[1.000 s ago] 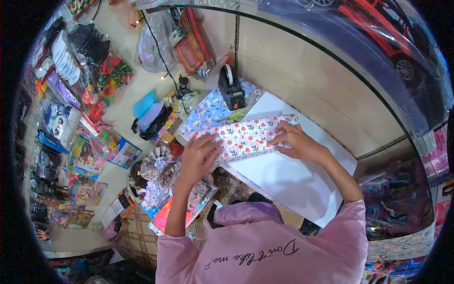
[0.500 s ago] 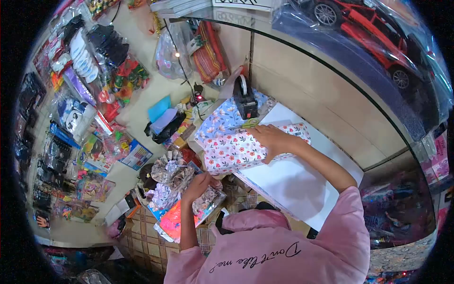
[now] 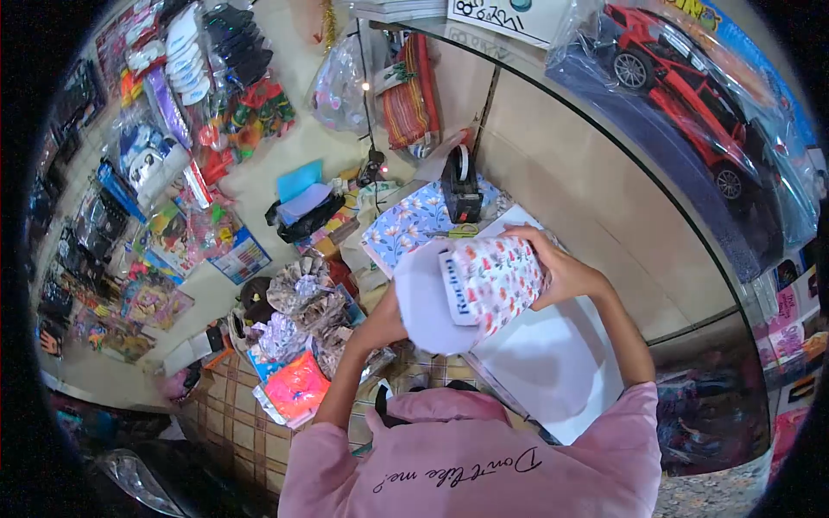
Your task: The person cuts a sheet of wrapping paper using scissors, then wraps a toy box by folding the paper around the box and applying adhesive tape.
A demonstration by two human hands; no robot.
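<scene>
A box with printed lettering on its end (image 3: pixel 460 289) is partly wrapped in white gift wrap with red and blue flowers (image 3: pixel 505 274). At the box's left end the paper stands loose, its plain white inner side (image 3: pixel 423 306) showing. My right hand (image 3: pixel 557 269) grips the wrapped box at its right end, thumb and fingers around it. My left hand (image 3: pixel 386 322) is at the left edge of the loose paper, its fingers partly hidden behind it. Behind the box, green-handled scissors (image 3: pixel 465 231) lie on blue floral paper (image 3: pixel 401 226), near a black tape dispenser (image 3: pixel 463 194).
Under the box is a white sheet (image 3: pixel 553 371) on the work surface. Scrunched fabric pieces (image 3: pixel 306 298) and a bright pink-orange packet (image 3: pixel 296 384) sit to the left. A glass-edged counter with a boxed red toy car (image 3: pixel 682 86) rises at the right. Packaged goods hang on the left wall.
The wrapped box has been lifted and turned, so its lettered end and the white inside of the paper now show. My left hand has moved up and right to the paper.
</scene>
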